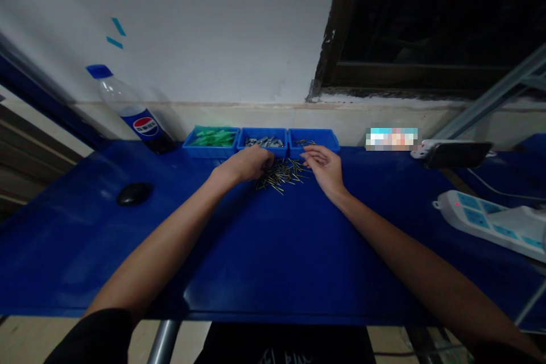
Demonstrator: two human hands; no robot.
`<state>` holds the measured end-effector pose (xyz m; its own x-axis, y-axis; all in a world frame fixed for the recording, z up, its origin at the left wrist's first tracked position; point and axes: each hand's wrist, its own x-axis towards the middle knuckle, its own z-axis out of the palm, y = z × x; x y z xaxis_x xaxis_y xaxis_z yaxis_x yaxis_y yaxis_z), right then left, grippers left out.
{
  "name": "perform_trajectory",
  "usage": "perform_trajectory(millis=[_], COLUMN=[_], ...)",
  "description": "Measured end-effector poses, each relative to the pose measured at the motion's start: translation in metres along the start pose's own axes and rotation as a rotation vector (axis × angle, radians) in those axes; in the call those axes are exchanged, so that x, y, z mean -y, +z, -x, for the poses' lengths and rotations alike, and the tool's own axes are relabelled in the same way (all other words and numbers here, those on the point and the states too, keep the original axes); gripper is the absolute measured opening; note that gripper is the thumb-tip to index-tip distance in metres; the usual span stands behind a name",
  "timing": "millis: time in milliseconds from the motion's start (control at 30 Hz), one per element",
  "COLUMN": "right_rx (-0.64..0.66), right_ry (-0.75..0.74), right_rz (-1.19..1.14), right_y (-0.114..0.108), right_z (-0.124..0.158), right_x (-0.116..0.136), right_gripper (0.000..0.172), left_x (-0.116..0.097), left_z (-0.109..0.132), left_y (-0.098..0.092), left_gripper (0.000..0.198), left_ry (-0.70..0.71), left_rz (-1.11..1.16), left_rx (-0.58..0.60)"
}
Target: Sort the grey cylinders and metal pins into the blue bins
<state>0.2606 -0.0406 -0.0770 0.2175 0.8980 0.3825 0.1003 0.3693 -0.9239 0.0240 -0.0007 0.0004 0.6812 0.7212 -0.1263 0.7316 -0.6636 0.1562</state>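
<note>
A loose pile of small metal pins [282, 174] lies on the blue table mat [273, 250] in front of three blue bins. My left hand [247, 163] rests on the pile's left edge with its fingers curled down into the pins. On the pile's right side, my right hand [325, 166] has its fingers bent and pinched together over the pins. What either hand grips is too small to see. The left bin [211, 141] holds green parts, the middle bin [263, 141] grey metal parts, the right bin [313, 139] a few pins.
A Pepsi bottle [130, 109] leans against the wall at the back left. A black mouse [134, 193] sits on the mat's left side. A phone on a stand [456, 154] and a white power strip [490, 222] are at the right.
</note>
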Motion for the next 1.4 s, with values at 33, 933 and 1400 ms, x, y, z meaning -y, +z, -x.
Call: perform_trajectory(millis=[33,933,1400], right_rx=[0.004,0.303,0.091], right_ry=[0.005,0.085,0.113], right_rz=[0.006,-0.009,-0.171], right_y=[0.0,0.004,0.004], right_z=[0.0,0.008,0.001], right_x=[0.0,0.012,0.014], right_gripper=[0.019,0.035,0.02], left_x=[0.0,-0.006,-0.005], left_z=[-0.001,0.004,0.004], left_y=[0.001,-0.021,-0.018], left_gripper=[0.035,0.024,0.02], left_ry=[0.002,0.128,0.159], left_rz=[-0.001,0.428,0.364], left_rx=[-0.005,-0.307,-0.255])
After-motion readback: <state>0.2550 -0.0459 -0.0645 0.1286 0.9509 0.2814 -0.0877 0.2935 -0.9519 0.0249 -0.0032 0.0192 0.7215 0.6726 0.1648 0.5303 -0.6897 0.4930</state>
